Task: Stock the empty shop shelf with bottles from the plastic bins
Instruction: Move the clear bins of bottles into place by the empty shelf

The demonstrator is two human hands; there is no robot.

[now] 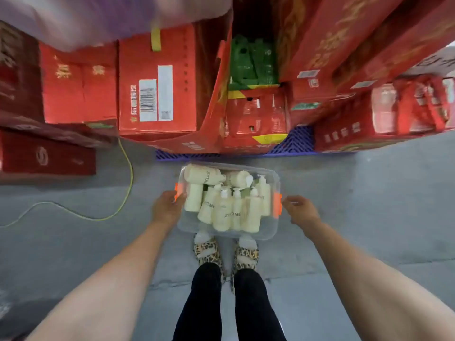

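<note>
Fingers [176, 194] of left hand [166, 209] clamped on bin [221, 233] rim; right hand [301, 211] loosely curled beside latch [278, 205]. Grey concrete floor [369, 193], red cartons [157, 82], purple pallet [298, 141].

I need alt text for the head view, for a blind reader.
A person's left hand touches one end of a clear plastic bin of cream bottles; the right hand hovers beside the other end. Red cartons are stacked behind.
</note>
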